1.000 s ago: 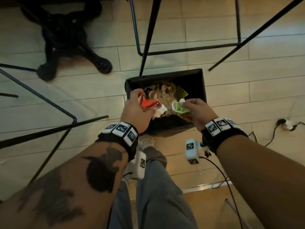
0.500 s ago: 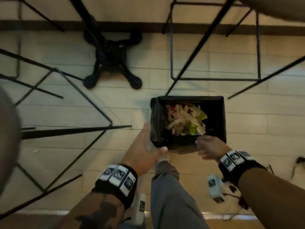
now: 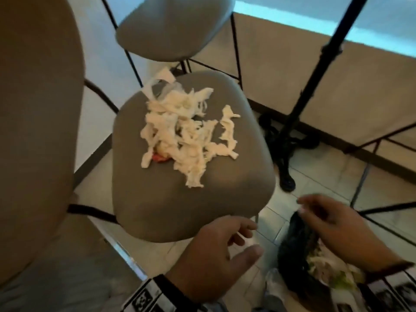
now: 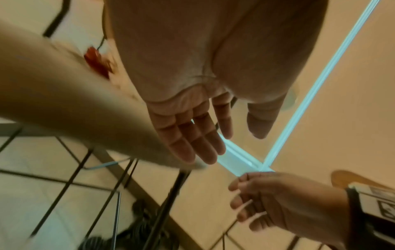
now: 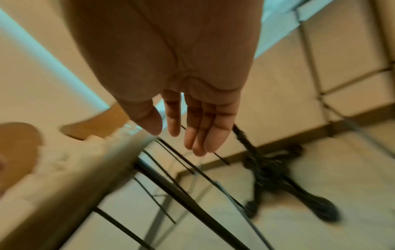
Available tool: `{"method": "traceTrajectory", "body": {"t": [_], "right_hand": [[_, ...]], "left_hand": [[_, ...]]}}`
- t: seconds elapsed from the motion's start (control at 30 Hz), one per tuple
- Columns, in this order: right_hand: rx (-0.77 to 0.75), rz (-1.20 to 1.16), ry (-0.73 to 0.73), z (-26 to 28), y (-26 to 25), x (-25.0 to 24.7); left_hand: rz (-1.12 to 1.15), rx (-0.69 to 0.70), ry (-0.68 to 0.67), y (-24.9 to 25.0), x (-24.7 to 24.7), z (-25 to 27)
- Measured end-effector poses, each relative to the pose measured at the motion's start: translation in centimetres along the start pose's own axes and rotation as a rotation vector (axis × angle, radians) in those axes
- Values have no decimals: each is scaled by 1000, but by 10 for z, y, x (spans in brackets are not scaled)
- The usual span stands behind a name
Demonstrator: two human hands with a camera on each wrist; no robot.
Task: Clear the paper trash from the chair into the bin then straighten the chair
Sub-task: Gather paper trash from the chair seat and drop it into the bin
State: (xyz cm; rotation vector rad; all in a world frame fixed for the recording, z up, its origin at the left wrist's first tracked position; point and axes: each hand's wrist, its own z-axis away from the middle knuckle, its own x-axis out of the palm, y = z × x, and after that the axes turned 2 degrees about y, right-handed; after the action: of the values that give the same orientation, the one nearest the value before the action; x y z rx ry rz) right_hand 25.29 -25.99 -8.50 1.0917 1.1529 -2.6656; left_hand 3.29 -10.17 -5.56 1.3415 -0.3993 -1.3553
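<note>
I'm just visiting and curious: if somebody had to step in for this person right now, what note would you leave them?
Left hand: open, empty, at the seat's front edge.
Right hand: open, empty, above the bin.
Paper trash, with a red scrap, is heaped on the chair seat.
Done: some paper already lies in the bin.
Left: move the heap to the bin, then straighten the chair.

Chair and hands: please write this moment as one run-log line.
hands: left open, right open, both empty | paper trash: on chair seat | bin: on floor
</note>
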Motion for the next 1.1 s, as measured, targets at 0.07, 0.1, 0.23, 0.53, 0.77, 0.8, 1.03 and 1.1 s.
{"method": "traceTrajectory", "body": {"t": [0.07,0.1,0.23,0.53,0.77,0.8,1.03,1.1], "right_hand": [[-106,-19,46,-13,-57,-12],[-153,-20,49,-21,-81,-15],[-304,186,24,-64,-145,-9],[-339,582,-91,-135,-193,33],[-458,573,69,-134,-182,48],[-464,548,61,-135,-182,48],[-406,325,94,-141,-179,38],[-345,189,90,-140,-180,33]], "left_hand": [[-6,48,121,6,-25,8],[-5,67,191,7,-37,10],[12,13,455,3,-78,-5],[-133,-115,716,-19,-124,-88],[-238,-190,635,-29,-114,-101],[-233,-177,659,-30,-114,-101],[-185,-54,810,-20,-119,-97],[-157,-41,836,-14,-121,-95]]}}
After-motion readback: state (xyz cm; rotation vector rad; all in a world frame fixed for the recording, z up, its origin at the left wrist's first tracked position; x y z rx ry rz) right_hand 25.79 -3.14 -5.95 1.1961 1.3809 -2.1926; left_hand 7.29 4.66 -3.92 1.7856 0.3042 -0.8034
